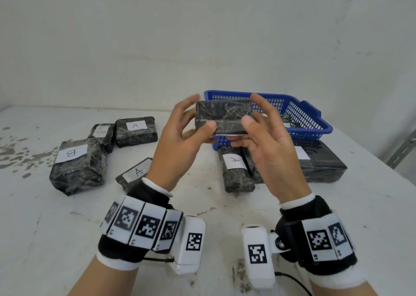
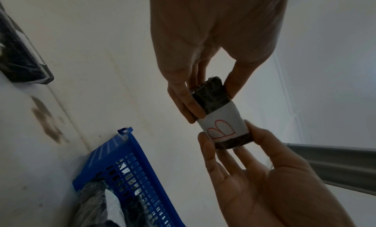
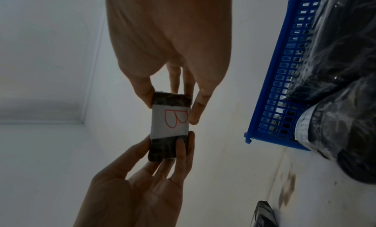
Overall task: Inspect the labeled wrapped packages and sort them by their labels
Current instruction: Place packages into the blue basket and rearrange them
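Both hands raise small black wrapped package (image 1: pixel 222 117) above table (image 1: pixel 202 205), before blue basket (image 1: pixel 313 124). Left hand (image 1: pixel 177 136) and right hand (image 1: pixel 267 138) pinch its ends, thumbs opposing curled fingers (white label (image 3: pixel 170 121) reads B, turned away from head view).

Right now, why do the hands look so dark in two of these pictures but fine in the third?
Head view: even, bright light; the held package and both hands are clear, and its label faces away. Left wrist view: backlit by the pale wall, so the left hand goes dim. Right wrist view: likewise dim, yet the red B label stays readable.
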